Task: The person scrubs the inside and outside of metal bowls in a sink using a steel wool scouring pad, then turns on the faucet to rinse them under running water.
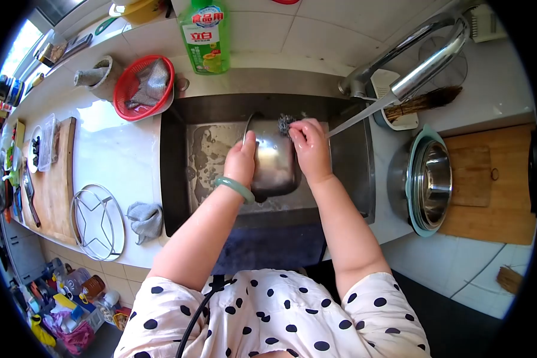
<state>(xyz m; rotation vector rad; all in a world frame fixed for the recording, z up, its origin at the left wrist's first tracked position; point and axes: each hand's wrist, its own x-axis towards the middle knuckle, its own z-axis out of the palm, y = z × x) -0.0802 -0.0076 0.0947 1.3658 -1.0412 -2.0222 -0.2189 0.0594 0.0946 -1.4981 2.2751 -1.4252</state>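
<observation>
In the sink point(176, 155), a shiny metal pot point(274, 158) is tilted, its body between my two hands. My left hand point(242, 160), with a green bangle at its wrist, is closed on the pot's left side, near a thin curved metal edge. Dark parts show at the pot's top and bottom. My right hand point(311, 149) looks wet and pinches a grey steel wool scrubber point(285, 124) at the pot's upper right. Water point(361, 117) streams from the faucet point(423, 68), ending beside my right hand.
Behind the sink stands a green dish soap bottle point(206, 39). To the left are a red basket point(122, 89), a stone mortar point(106, 77), a grey cloth point(144, 221), a wire rack point(98, 222) and a cutting board point(62, 179). Stacked bowls point(432, 179) sit at right.
</observation>
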